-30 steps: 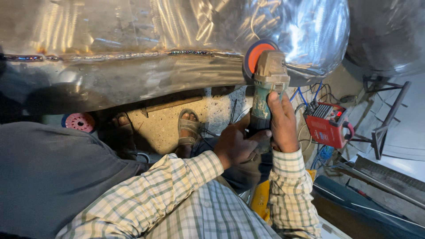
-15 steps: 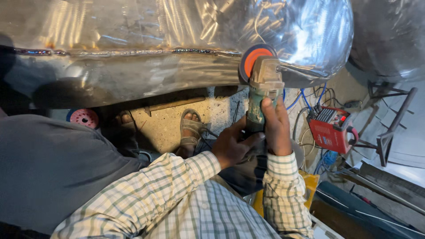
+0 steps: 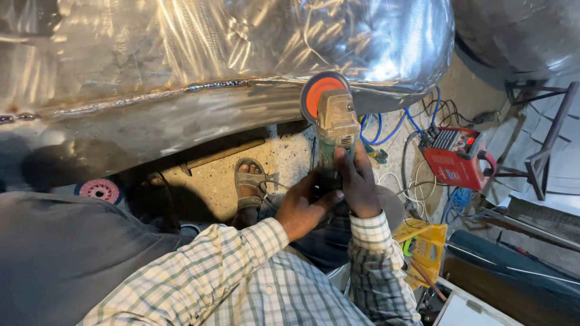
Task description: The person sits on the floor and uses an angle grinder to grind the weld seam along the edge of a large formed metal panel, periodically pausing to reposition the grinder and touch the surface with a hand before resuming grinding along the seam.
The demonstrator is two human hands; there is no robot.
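Shifted slightly leftward since the earlier frame, the worn green angle grinder (image 3: pixel 333 136) with orange disc meets the shiny steel tank's (image 3: pixel 241 54) welded seam, gripped by left hand (image 3: pixel 305 208) and right hand (image 3: pixel 357 181).

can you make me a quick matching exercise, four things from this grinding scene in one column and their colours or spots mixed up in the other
Things:
1. grinder disc
2. welding machine
3. spare disc
4. sandal

Descriptions:
A. red box at right, among cables
B. pink, on the floor at left
C. orange, against the shiny metal tank
D. on a foot, centre floor

Pairs: 1-C, 2-A, 3-B, 4-D
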